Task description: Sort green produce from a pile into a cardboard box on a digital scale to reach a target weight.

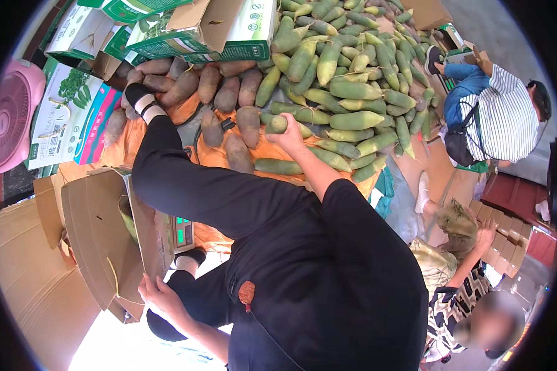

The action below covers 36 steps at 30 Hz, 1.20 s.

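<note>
My right hand (286,135) is closed round a green radish (277,125), its blunt end facing up, at the edge of a big pile of green radishes (353,93). At the lower left, my left hand (161,300) rests with its fingers at the edge of an upright cardboard box (93,235); whether they grip the edge I cannot tell. Inside the box a bit of green (129,224) shows, with most of the inside hidden. The box stands by a scale (182,234) with a lit green display.
Reddish-brown root vegetables (182,86) lie on an orange sheet (198,162) around my foot. Printed green-and-white cartons (247,31) stand behind them, a pink fan (12,111) at the far left. Two people, one in a striped shirt (501,117), are on the right.
</note>
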### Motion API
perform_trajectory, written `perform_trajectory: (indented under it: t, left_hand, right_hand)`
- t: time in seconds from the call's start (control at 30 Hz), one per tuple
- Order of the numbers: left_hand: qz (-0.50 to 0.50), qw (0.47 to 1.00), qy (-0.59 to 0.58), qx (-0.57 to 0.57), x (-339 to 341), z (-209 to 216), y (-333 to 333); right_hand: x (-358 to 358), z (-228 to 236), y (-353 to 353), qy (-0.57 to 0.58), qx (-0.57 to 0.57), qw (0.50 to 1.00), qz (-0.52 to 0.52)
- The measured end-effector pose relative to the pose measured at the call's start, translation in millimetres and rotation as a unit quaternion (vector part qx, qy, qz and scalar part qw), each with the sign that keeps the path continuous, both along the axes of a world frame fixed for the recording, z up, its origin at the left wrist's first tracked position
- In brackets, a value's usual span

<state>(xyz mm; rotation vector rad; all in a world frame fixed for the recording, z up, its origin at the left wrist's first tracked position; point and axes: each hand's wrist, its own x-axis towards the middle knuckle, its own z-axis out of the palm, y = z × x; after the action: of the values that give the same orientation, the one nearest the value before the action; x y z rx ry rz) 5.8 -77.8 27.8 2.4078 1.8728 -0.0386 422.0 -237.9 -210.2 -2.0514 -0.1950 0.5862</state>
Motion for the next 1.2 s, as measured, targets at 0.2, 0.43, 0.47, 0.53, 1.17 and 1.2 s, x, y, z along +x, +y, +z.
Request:
perform_trajectory:
  t: [0.2, 0.43, 0.47, 0.53, 1.17, 1.2]
  left_hand:
    - [-0.01, 1.0, 0.022, -0.004, 5, 0, 1]
    - [-0.008, 0.999, 0.031, 0.001, 8, 4, 1]
    - [-0.018, 1.0, 0.023, 0.007, 6, 2, 3]
    - [-0.03, 0.999, 0.011, 0.008, 5, -2, 4]
    - [-0.051, 0.999, -0.005, 0.015, -11, -6, 6]
    - [-0.049, 0.999, -0.003, 0.017, -12, -5, 5]
  right_hand:
    - [-6, -9, -21, -0.131, -0.05, 0.99, 0.008]
    - [-6, 18, -19, 0.063, 0.096, 0.987, -0.11]
    - [-5, 17, -21, 0.042, 0.121, 0.985, -0.118]
    - [2, 20, -42, 0.034, 0.125, 0.982, -0.138]
    - [15, 54, -170, -0.234, -0.06, 0.936, -0.255]
    - [17, 57, -172, -0.235, -0.053, 0.931, -0.275]
